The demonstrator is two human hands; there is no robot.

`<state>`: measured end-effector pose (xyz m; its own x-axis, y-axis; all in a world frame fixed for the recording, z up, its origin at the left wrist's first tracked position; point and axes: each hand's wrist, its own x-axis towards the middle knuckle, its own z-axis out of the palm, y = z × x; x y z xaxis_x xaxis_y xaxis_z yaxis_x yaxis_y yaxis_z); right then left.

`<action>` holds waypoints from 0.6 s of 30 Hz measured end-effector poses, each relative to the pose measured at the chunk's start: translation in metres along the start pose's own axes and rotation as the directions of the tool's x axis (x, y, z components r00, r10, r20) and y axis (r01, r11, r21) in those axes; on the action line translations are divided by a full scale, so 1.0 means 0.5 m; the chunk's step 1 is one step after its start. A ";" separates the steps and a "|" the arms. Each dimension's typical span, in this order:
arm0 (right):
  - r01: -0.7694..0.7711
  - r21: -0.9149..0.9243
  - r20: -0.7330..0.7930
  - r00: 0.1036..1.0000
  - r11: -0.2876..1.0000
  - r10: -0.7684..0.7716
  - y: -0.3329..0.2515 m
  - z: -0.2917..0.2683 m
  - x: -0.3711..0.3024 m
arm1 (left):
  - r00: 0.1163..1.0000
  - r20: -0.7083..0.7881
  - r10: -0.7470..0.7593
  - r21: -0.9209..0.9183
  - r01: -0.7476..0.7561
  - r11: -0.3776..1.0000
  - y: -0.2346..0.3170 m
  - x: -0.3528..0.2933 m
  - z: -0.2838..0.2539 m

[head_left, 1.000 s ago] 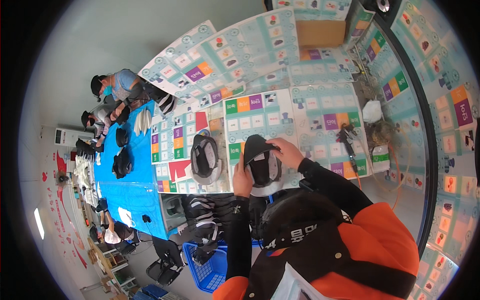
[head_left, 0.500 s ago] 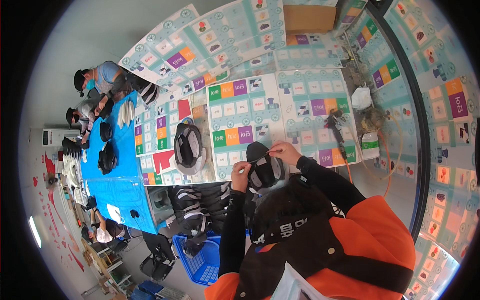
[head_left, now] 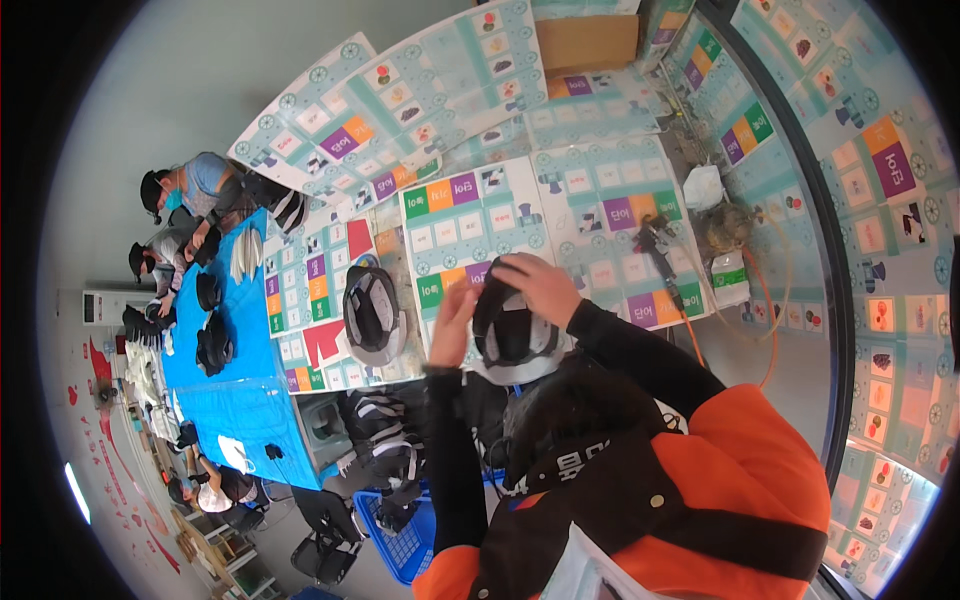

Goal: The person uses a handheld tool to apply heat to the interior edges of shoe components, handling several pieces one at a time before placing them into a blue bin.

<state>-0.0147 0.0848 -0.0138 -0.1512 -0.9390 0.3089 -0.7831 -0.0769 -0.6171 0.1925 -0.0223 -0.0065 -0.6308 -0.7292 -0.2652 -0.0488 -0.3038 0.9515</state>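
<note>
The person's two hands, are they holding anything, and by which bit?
The right hand holds a black cap-shaped piece by its far edge. The left hand is at the piece's left side; whether it grips there can't be told.

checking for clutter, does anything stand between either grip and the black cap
Nothing visible does: the right grip is on the top edge of the black cap; the left grip is beside it, contact unclear. The other cap lies farther left.
</note>
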 end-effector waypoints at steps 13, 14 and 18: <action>-0.534 -0.142 0.075 0.834 0.834 0.547 0.346 -0.025 -0.180 | 0.974 -0.061 0.218 0.870 -0.055 0.490 0.134 0.009 0.113; -0.600 -0.402 -0.014 0.759 0.692 0.651 0.379 -0.051 -0.195 | 0.955 0.055 0.291 0.910 -0.168 0.380 0.124 0.024 0.126; -0.718 -0.422 -0.230 0.675 0.553 0.701 0.504 -0.054 -0.285 | 0.988 0.102 0.115 0.975 -0.122 0.184 0.029 0.081 0.160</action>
<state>-0.2067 0.2080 -0.1937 -0.7897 -0.6108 -0.0568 -0.5795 0.7732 -0.2577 0.1040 -0.0071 0.0090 -0.7082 -0.6928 -0.1364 -0.6870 0.6315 0.3595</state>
